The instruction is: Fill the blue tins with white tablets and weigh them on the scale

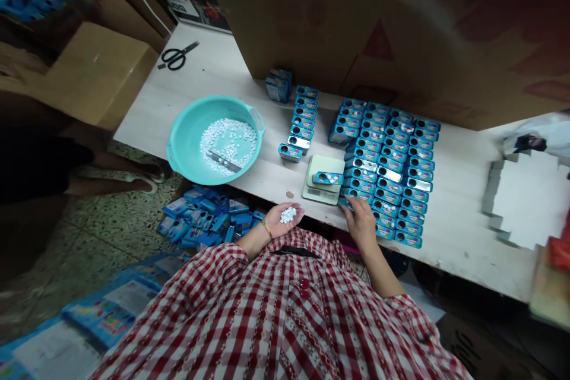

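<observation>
In my left hand (278, 221), cupped with the palm up, lies a small heap of white pellets (288, 215). My right hand (360, 219) has its fingers on a small blue box at the near left corner of the packed rows; the hand partly hides that box. Just left of it stands a pale kitchen scale (315, 190), with one blue box (328, 178) lying on its plate and a few white pellets on that box. A turquoise basin (182, 154) holds loose white pellets and a metal strip (223, 161).
Rows of blue boxes (392, 166) stand on the white table (463, 202), beside a shorter column of boxes (304, 116). Scissors (176, 58) lie at the far left. A large carton (356, 24) closes off the back. More blue boxes (209, 217) are piled below the table edge.
</observation>
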Tool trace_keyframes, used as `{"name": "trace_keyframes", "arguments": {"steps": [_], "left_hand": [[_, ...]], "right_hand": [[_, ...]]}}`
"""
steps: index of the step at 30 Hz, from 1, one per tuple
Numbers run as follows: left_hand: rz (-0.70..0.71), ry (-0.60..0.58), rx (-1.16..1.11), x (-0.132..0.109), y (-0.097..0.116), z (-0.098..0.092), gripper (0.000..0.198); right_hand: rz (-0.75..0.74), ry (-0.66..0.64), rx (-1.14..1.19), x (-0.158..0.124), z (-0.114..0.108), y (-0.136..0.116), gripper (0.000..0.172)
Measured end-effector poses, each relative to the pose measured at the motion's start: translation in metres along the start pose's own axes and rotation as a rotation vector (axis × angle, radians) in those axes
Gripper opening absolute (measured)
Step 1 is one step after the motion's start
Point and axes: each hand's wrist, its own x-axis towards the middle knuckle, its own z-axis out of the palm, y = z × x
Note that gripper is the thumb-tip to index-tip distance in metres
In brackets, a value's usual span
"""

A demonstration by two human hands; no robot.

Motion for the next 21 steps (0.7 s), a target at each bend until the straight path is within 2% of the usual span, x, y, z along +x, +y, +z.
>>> {"name": "trace_keyframes", "arguments": {"steps": [4,11,16,21], "left_hand": [[0.033,0.013,-0.038,-0.001,0.004,-0.001,0.019],[0.097,0.018,-0.058,-0.002,0.007,-0.003,0.018],[0.13,-0.016,-0.075,0.001,0.014,0.004,0.019],[0.173,-0.051,-0.066,0.013,0.026,0.015,0.019]], "right_hand": [[0.054,0.032,0.059,0.009,0.001,0.011,0.032],[0.029,-0.045,0.14,0.041,0.012,0.017,0.043],[0.166,-0.149,0.248,0.061,0.03,0.017,0.056],[0.226,-0.181,0.265,0.071,0.04,0.02,0.046]]}}
